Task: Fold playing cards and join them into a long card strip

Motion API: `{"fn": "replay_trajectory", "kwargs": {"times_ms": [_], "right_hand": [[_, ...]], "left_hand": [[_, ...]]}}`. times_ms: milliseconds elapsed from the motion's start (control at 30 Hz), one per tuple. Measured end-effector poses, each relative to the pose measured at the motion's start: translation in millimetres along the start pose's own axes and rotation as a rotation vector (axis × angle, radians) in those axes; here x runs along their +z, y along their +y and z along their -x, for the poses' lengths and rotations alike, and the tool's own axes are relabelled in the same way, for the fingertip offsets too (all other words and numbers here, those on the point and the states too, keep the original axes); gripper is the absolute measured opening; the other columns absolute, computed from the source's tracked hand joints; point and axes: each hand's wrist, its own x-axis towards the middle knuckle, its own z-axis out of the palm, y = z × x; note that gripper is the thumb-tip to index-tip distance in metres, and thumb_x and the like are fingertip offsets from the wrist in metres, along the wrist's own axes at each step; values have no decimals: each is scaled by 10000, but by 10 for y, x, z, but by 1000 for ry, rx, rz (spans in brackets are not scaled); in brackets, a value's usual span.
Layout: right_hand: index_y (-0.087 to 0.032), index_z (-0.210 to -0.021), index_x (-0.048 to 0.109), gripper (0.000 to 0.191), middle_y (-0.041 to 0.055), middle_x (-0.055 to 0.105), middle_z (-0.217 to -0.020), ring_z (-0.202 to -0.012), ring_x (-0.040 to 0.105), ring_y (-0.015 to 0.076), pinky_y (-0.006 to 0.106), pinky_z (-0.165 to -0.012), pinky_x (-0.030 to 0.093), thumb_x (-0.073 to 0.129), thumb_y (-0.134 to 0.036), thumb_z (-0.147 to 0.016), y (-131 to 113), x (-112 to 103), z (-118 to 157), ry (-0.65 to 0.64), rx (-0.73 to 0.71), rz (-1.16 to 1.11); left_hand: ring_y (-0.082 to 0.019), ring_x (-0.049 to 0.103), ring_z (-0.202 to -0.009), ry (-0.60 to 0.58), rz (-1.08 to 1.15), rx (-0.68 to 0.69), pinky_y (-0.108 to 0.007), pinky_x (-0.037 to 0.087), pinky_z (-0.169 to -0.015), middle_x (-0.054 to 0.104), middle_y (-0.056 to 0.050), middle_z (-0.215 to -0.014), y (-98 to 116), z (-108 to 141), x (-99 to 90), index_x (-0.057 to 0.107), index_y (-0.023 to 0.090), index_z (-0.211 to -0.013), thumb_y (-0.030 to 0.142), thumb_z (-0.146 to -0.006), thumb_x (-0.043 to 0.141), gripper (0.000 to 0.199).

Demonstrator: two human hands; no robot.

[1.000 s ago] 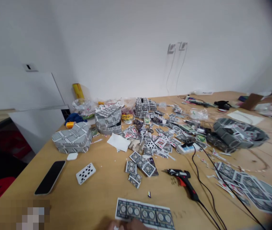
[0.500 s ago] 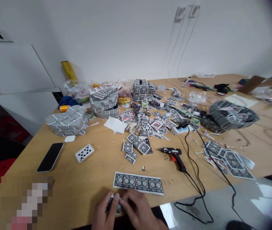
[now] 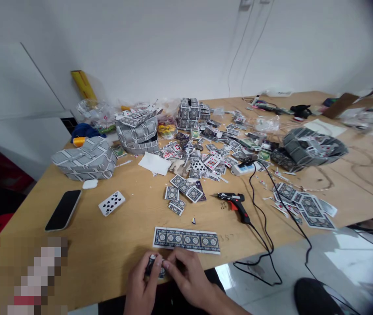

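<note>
At the table's front edge, my left hand (image 3: 142, 280) is closed around a small folded playing card (image 3: 160, 274) with a dark patterned back. My right hand (image 3: 188, 273) pinches the same card at its right side, fingers bent and thumb against it. Just beyond my hands lies a strip of patterned cards (image 3: 186, 240), joined end to end. Several folded cards (image 3: 183, 188) are farther in. A black hot glue gun (image 3: 235, 203) with an orange trigger rests to the right, its cord running off the table.
A phone (image 3: 63, 210) and a spade card (image 3: 111, 203) lie left. Woven card baskets (image 3: 84, 158) stand at the back left, another basket (image 3: 314, 148) at the right. Scattered cards (image 3: 212, 162) cover the middle, near a power strip (image 3: 242, 169). More cards (image 3: 317, 212) lie right.
The view has shifted slightly, so the table's contents sit higher in the picture. Both hands stay on the folded card, with little visible change in their grip.
</note>
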Motion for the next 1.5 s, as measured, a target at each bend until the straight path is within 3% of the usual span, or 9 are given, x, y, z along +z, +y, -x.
{"fn": "replay_trajectory", "kwargs": {"times_ms": [300, 400, 567, 733, 900, 1067, 1167, 1367, 1500], "right_hand": [[-180, -823, 694, 464, -6, 619, -665, -613, 539, 135, 259, -599, 422, 649, -607, -998, -119, 34, -80, 62, 163, -258], [-187, -870, 701, 471, 3, 655, -686, -600, 574, 140, 266, -590, 459, 662, -645, -976, -158, 48, -62, 33, 225, -347], [-193, -893, 663, 495, -4, 672, -682, -589, 623, 143, 255, -568, 508, 682, -685, -943, -206, 29, -52, -42, 334, -467], [-194, -888, 656, 470, 0, 689, -721, -628, 641, 147, 264, -607, 533, 688, -658, -955, -221, 0, -31, -106, 334, -461], [-203, -939, 712, 381, 29, 741, -844, -768, 689, 182, 293, -705, 545, 602, -550, -1048, -300, -138, -89, -163, 191, -237], [-223, -1156, 706, 162, 105, 730, -1161, -1110, 668, 282, 441, -1000, 541, 650, -323, -1040, -221, -366, -226, -6, -54, 377], [-201, -1331, 640, 372, 145, 663, -1307, -1244, 593, 343, 546, -1138, 462, 732, -232, -972, -106, -421, -279, -15, -87, 637], [-207, -1390, 606, 532, 134, 641, -1267, -1192, 607, 347, 536, -1059, 503, 789, -137, -896, -35, -430, -331, -64, -50, 764], [-203, -1282, 673, 405, 99, 639, -1171, -1030, 688, 276, 412, -937, 556, 790, -152, -897, -74, -515, -397, -163, -4, 700]], "left_hand": [[-293, 724, -1231, 154, 120, -35, -374, 623, -1001, 720, -153, -1318, -143, 42, -66, 608, 201, -1337, 501, -944, 742, 512], [-280, 713, -1249, 188, 145, 1, -402, 616, -1033, 674, -152, -1373, -148, 76, -59, 536, 223, -1423, 442, -936, 770, 583], [-253, 723, -1221, -4, 51, 47, -408, 608, -1049, 666, -108, -1380, -36, 101, -121, 535, 284, -1457, 323, -971, 721, 522], [-296, 648, -1307, -12, -198, 130, -460, 554, -1115, 610, -105, -1405, 66, 40, -260, 628, 296, -1404, 322, -893, 800, 540], [-288, 648, -1299, -63, -230, 116, -446, 554, -1105, 618, -100, -1400, 51, 1, -369, 636, 311, -1420, 344, -922, 770, 516], [-283, 675, -1256, -21, -172, 80, -425, 576, -1057, 643, -104, -1400, 65, -12, -424, 660, 288, -1372, 365, -936, 753, 452], [-269, 696, -1207, 5, -162, 72, -404, 588, -1017, 655, -103, -1386, 82, -17, -429, 660, 276, -1343, 364, -933, 758, 430], [-273, 670, -1260, 36, -154, 66, -430, 554, -1072, 667, -104, -1384, 57, -17, -441, 663, 261, -1322, 354, -940, 746, 402], [-268, 692, -1241, 12, -76, 34, -409, 553, -1068, 716, -115, -1347, 31, -10, -481, 682, 233, -1327, 405, -993, 678, 376]]}}
